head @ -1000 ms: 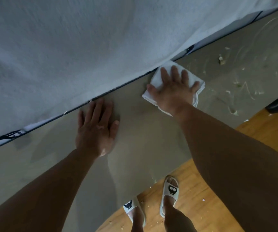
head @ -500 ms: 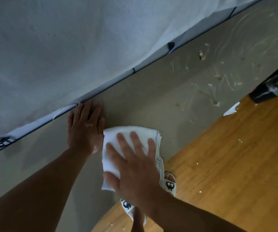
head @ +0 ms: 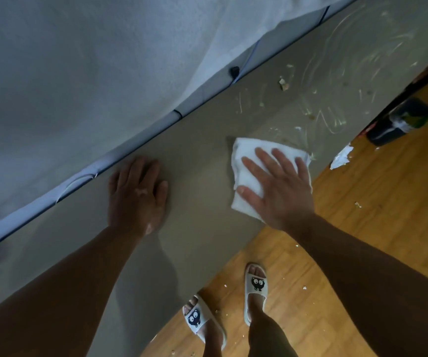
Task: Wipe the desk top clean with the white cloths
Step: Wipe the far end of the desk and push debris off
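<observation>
A: Where's the cloth, which way's it lie?
B: Folded white cloth [head: 246,161] is on the worktop [head: 195,163] by the near edge, under your right hand [head: 277,186]. Grip spread, fingers flat, pointing away & left. Palm hides its near part, so can't tell the long axis.
A: Left hand?
B: Left hand [head: 135,194] is flat on the worktop, fingers together.
A: Vs 0.5 s ago?
B: Cloth was touching your left thumb; now it's well to the rt, just short of the smears [head: 331,119].

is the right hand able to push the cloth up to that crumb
Probably yes: the right hand lies flat on the white cloth, and only bare, smeared desk top lies between it and the crumb.
</observation>
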`<state>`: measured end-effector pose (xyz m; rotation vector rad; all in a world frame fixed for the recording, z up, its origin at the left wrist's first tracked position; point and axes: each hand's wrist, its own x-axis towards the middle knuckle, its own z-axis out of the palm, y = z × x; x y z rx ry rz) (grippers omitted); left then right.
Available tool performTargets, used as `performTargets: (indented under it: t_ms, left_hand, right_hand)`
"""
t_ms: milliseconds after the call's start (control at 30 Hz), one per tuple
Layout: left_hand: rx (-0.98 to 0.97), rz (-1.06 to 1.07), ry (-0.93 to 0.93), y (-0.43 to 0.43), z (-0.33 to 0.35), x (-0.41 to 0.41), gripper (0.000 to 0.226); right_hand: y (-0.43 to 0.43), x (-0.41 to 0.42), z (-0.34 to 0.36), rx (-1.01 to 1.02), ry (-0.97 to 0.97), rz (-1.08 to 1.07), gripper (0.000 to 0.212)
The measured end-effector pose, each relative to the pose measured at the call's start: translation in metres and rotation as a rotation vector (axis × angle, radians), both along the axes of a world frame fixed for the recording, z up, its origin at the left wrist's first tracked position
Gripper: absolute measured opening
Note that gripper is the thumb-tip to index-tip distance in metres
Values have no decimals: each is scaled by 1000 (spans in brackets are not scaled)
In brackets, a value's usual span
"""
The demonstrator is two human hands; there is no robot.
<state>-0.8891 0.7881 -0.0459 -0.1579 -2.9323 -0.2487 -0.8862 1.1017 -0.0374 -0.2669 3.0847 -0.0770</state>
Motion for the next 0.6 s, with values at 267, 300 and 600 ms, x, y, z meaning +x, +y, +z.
performTargets:
  t_ms: [267,300,600]
  left_hand:
    - [-38,32,-38,11,-6,-7,53]
    - [-35,31,-41,13,-6,-9,53]
    - [-7,-104,-29,26,-7,-39,51]
  right_hand:
    - [-48,12,7,-73,-77,-401,68]
    - [-63,28,7,-81,-61,-378,67]
    - [-86,65,4,-99,-27,58,65]
